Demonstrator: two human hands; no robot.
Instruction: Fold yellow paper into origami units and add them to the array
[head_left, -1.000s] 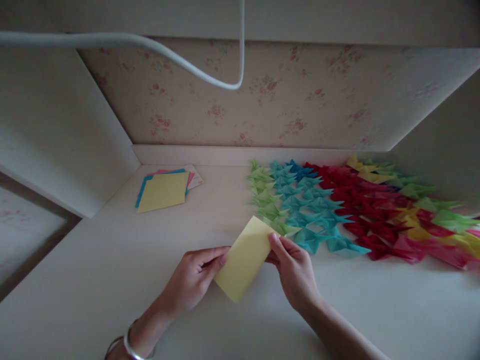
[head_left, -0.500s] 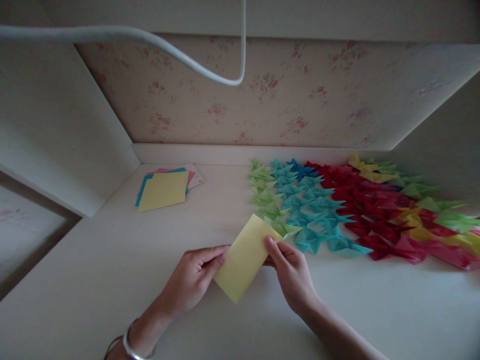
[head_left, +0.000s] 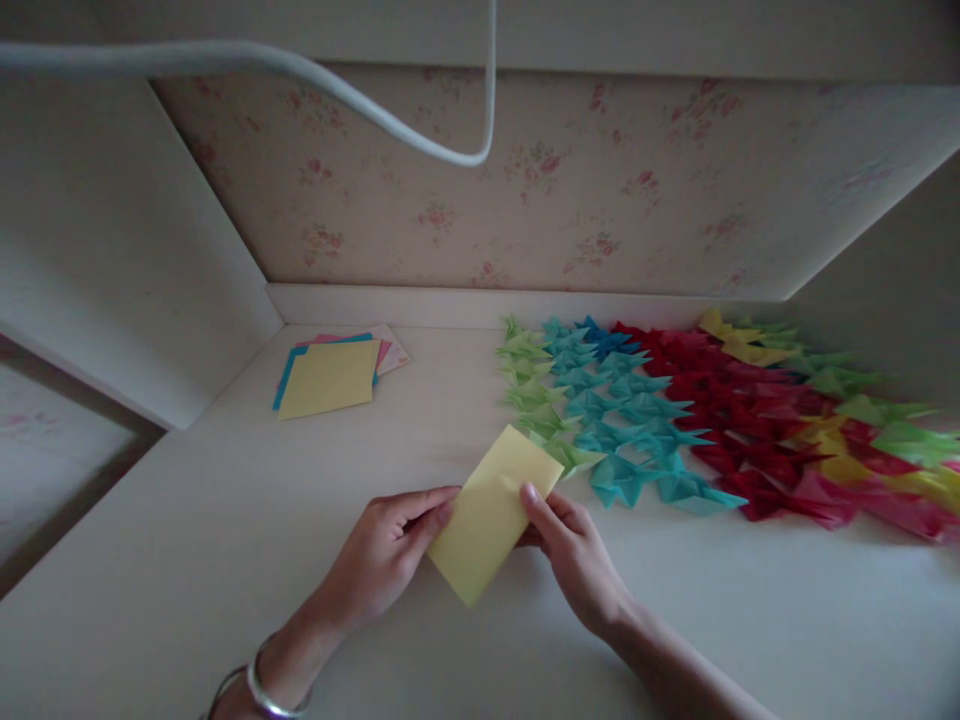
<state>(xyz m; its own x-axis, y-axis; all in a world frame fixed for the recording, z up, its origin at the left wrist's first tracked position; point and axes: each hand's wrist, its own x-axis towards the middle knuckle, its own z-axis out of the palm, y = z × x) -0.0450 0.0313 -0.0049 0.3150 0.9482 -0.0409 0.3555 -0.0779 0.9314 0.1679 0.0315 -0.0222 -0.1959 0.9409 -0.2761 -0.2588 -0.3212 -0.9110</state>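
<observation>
A yellow sheet of paper (head_left: pixel 487 525), rectangular and apparently folded in half, is held slantwise between both hands above the desk. My left hand (head_left: pixel 394 550) pinches its left edge between thumb and fingers. On the opposite edge, my right hand (head_left: pixel 574 550) grips with the thumb on top and the fingers underneath, mostly hidden. The sheet's upper corner overlaps the nearest light-green folded paper crane (head_left: pixel 574 457) in my view. A silver bangle circles my left wrist.
Colored paper sheets (head_left: pixel 330 380), yellow on top, lie at the back left. Rows of folded cranes in green, teal (head_left: pixel 619 480), red (head_left: pixel 765 450) and yellow cover the right side of the white desk (head_left: pixel 187 560). A white cable (head_left: pixel 360 110) hangs in front of the flowered wall (head_left: pixel 450 230).
My right hand has slid a little down along the sheet's right edge, baring more of its upper right corner. My left hand has stayed almost in place.
</observation>
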